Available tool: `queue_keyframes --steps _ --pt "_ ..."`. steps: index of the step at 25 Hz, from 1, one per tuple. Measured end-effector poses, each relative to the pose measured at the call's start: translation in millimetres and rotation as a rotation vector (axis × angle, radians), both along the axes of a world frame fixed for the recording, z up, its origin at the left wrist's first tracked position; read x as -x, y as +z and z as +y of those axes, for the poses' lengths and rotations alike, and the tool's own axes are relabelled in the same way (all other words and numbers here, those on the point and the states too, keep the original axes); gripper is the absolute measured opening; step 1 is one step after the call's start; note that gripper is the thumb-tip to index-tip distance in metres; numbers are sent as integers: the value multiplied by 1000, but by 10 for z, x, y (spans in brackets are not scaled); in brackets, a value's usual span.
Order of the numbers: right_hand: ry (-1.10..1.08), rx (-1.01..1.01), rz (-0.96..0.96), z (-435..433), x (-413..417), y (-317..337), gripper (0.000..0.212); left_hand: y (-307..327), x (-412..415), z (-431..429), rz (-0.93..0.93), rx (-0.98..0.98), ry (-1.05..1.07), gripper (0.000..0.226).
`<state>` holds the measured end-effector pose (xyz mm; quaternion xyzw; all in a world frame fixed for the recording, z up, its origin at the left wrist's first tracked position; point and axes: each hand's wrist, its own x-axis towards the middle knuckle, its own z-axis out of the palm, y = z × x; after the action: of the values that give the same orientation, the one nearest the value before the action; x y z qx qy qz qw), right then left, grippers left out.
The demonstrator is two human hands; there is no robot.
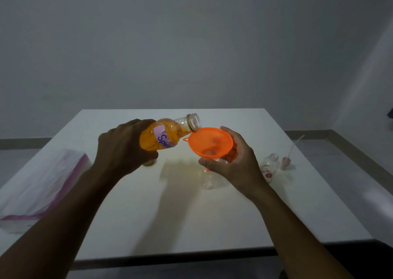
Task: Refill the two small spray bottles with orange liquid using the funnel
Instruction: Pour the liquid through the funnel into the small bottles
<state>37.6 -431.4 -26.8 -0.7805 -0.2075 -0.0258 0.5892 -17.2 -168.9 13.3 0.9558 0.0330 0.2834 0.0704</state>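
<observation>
Left hand [125, 144] had a closed grip around the body of the refill bottle [168, 134], holding it tipped almost flat over the middle of the white surface [131, 215]. Bottle uncapped, its open neck at the rim of the orange funnel [209, 142], touching or just above it; cannot tell which. Orange liquid [148, 140] lay in the lower part of the bottle, reaching toward the neck. A lilac label on the bottle showed the letters "Spr" in view.

Right hand [231, 161] gripped the funnel from its right side, fingers curled under the bowl, thumb at the near rim. Funnel stem pointed down into a small clear spray bottle [209, 183] standing on the surface, near the centre. That bottle was blurred; fill level not readable.

Second small spray bottle [270, 168] stood uncapped toward the right edge of the surface, clear with a red flower mark. Just beside it, nearer the right edge, lay a pinkish spray cap [286, 162] with its dip tube slanting up.

A folded white and pink plastic bag [42, 185] lay along the left edge. A small round object sat under the left hand, mostly hidden.
</observation>
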Motion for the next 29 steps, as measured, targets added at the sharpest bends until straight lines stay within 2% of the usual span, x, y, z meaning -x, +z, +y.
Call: queue_keyframes --steps 8,29 --pt "13 12 4 -12 -8 8 95 124 -33 54 -38 -154 -15 76" --pt "34 -15 -4 -6 -42 15 93 165 -72 6 -48 -205 -37 75"
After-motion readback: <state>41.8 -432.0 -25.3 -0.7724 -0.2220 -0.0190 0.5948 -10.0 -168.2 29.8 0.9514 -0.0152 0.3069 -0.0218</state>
